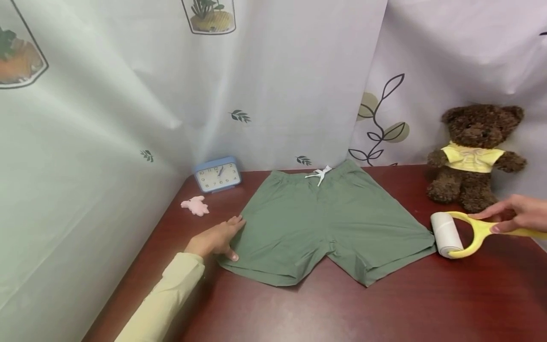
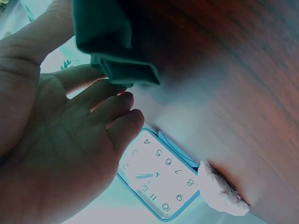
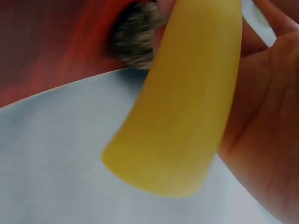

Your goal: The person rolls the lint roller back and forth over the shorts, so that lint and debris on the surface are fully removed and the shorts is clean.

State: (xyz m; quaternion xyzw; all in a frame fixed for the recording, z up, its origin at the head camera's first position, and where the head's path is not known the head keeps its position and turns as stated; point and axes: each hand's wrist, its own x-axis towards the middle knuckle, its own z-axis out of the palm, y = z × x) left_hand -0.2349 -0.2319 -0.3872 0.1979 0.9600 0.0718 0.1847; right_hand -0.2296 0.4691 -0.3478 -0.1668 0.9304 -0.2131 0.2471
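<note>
A pair of green shorts (image 1: pixel 290 218) with a white drawstring lies spread flat, waistband toward the wall. At its left leg, my left hand (image 1: pixel 218 237) rests on the side edge, fingers extended and thumb near the hem. In the left wrist view, the palm of that hand (image 2: pixel 60 126) shows beside a fold of the shorts (image 2: pixel 105 42). My right hand (image 1: pixel 523 213) grips a lint roller (image 1: pixel 480 232) by its yellow handle. Its white roll touches or nearly touches the right leg's hem corner. The handle (image 3: pixel 182 102) fills much of the right wrist view.
A blue alarm clock (image 1: pixel 219 175) and a small pink toy (image 1: pixel 196 205) stand left of the shorts. A brown teddy bear (image 1: pixel 472 156) in a yellow top sits at the back right. Printed cloth (image 1: pixel 290 85) hangs behind the dark red table (image 1: pixel 342 313).
</note>
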